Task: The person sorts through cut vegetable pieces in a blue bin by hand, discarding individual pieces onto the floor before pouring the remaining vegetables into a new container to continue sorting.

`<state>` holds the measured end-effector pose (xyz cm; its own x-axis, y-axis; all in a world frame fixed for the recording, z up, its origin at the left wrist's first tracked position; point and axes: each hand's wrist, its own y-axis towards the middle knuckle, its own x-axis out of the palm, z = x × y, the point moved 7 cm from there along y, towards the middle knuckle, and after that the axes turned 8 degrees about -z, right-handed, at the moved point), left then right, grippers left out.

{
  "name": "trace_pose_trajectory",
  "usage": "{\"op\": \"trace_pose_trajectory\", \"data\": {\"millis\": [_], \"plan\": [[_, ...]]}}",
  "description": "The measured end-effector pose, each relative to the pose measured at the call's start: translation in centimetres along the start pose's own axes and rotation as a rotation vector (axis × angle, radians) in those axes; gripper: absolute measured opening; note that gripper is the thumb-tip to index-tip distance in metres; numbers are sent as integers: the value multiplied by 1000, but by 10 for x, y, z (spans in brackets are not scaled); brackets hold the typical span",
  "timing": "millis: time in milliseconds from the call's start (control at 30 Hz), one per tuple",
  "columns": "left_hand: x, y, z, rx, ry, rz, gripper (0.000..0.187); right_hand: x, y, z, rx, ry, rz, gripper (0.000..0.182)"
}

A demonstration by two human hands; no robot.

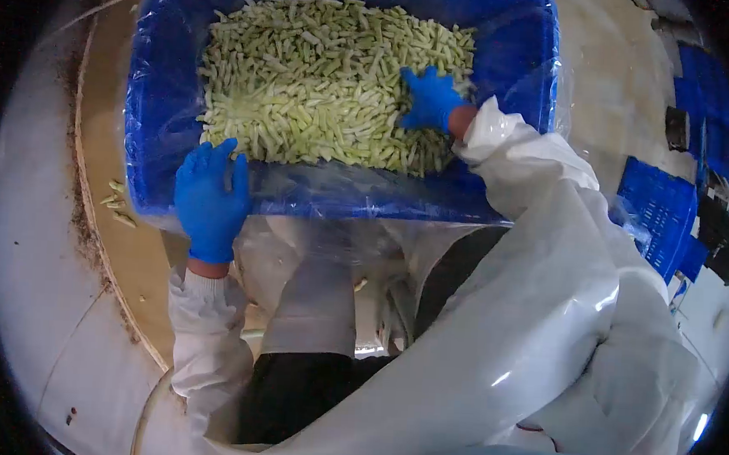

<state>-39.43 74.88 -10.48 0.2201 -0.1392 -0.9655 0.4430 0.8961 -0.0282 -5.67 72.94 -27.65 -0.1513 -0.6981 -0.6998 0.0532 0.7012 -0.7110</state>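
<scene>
A blue bin (512,46) lined with clear plastic film (366,201) holds a wide layer of pale green cut vegetable pieces (322,85), short and stick-shaped. My right hand (430,101), in a blue glove, rests on the pieces at the right side with its fingers spread. At the near left corner, my left hand (211,203), also gloved in blue, lies over the lined rim. Its fingers are stretched out and the thumb stands apart, with nothing held.
Several loose green pieces (118,205) lie on the tan surface left of the bin. Blue crates (655,211) stand at the right. Below the bin are my white sleeves and apron (490,349). A pale floor (42,235) spreads along the left.
</scene>
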Motion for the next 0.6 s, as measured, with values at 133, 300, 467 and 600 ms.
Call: {"op": "trace_pose_trajectory", "data": {"millis": [133, 300, 467, 600], "plan": [[-1, -2, -1, 14, -16, 32, 24, 48, -47, -41, -345, 97, -107, 87], [6, -5, -8, 19, -1, 49, 24, -25, -64, -55, -597, 684, -121, 65], [7, -5, -8, 23, -18, 51, 24, -47, -25, 17, -369, 248, 85, 43], [4, -6, -6, 43, -5, 81, 24, -2, -52, -5, -435, 44, -342, 37]]}}
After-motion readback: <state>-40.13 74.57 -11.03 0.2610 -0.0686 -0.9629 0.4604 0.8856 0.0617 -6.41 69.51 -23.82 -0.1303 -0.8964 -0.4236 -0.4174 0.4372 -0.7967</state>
